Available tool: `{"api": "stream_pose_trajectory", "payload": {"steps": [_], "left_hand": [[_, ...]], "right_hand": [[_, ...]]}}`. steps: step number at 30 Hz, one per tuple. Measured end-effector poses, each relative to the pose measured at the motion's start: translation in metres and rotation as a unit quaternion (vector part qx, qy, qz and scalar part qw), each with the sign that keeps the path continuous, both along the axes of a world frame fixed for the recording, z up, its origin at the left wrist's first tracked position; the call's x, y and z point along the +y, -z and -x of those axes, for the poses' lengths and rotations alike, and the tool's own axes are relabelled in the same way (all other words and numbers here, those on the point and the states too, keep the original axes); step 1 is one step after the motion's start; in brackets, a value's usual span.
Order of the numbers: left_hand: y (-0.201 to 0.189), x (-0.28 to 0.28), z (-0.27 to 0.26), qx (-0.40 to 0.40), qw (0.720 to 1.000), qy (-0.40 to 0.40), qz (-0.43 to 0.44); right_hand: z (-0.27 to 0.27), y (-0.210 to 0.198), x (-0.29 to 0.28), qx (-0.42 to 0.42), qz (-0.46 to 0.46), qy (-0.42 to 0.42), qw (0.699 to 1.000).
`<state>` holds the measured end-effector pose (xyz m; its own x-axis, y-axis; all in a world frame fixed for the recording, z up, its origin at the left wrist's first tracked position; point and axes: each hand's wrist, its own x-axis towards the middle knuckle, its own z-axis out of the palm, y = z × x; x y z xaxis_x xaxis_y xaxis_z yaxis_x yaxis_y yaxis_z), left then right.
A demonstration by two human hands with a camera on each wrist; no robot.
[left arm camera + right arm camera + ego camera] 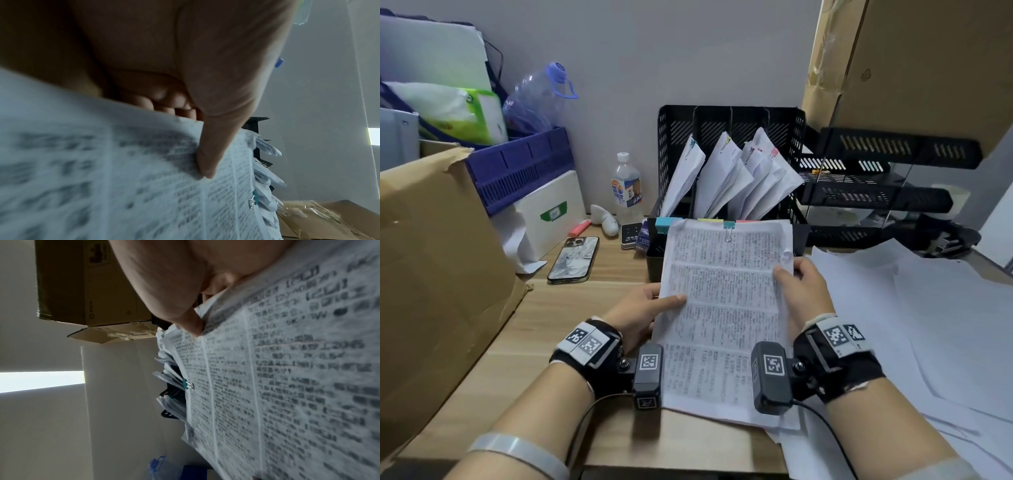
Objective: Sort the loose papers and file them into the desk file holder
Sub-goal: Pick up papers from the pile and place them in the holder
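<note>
A clipped bundle of printed papers (pixel 726 301) is held up over the desk by both hands. A teal binder clip (pixel 729 227) sits on its top edge. My left hand (pixel 643 308) grips the bundle's left edge, thumb on the page, fingers behind. My right hand (pixel 801 291) grips the right edge the same way. The black mesh file holder (pixel 729 123) stands just behind the bundle, with several clipped paper bundles (pixel 726 174) leaning in its slots. The left wrist view shows the thumb (pixel 207 155) pressed on the printed page (pixel 123 186). The right wrist view shows the thumb (pixel 191 326) on the sheet (pixel 287 386).
Loose white sheets (pixel 928 325) spread over the desk at right. A black stacked tray rack (pixel 876 192) stands right of the holder, under a cardboard box (pixel 928 68). At left lie a large cardboard box (pixel 431 274), a phone (pixel 573 260), a water bottle (pixel 626 188) and a blue crate (pixel 517 164).
</note>
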<state>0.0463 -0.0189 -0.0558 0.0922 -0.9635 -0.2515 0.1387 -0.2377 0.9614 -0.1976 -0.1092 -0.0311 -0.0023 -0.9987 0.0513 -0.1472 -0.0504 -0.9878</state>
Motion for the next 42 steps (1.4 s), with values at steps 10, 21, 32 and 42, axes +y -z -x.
{"api": "stream_pose_trajectory", "payload": {"steps": [10,21,32,42], "left_hand": [[-0.018,-0.007,0.007,0.008,0.986,-0.109,0.127],[-0.108,-0.037,0.041,-0.135,0.918,-0.097,0.359],[-0.113,-0.098,0.013,-0.358,0.887,-0.129,0.263],[-0.1,-0.123,-0.017,-0.47,0.874,-0.108,0.064]], "right_hand": [[-0.015,-0.068,0.032,0.039,0.144,-0.082,0.985],[-0.077,-0.131,0.042,0.049,0.056,-0.199,0.977],[-0.045,-0.187,-0.009,0.153,0.268,-0.028,0.951],[-0.053,-0.217,-0.031,0.101,0.344,-0.119,0.926]]}}
